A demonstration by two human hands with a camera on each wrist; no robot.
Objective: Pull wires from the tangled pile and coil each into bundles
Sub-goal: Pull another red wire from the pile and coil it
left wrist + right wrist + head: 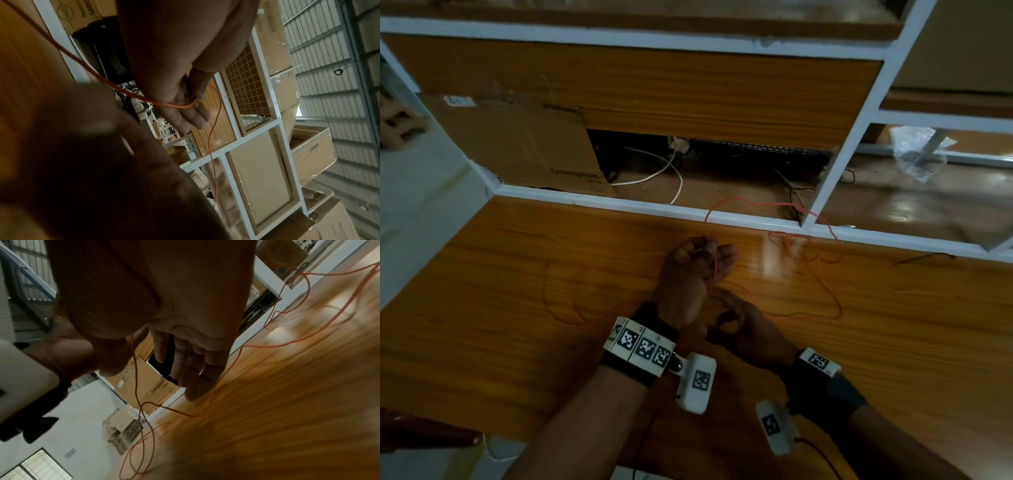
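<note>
Both wrists: black straps (643, 366) w/ white marker-tagged camera units (697, 382).

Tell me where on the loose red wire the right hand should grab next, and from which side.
Grip the red wire on the slack run lying flat on the wooden tabletop, just right of the hands. Come from above with a thumb-and-finger pinch: the strand is thin and flat on the surface, and farther right it loops into a tangle. The left hand already holds one end, so that stretch should probably feed easily.

Both hands meet over the tabletop (517, 274), the left hand (690, 274) just ahead of the right hand (750, 329); a wire (825, 291) trails right; a cardboard box (517, 137) stands behind, left.
</note>
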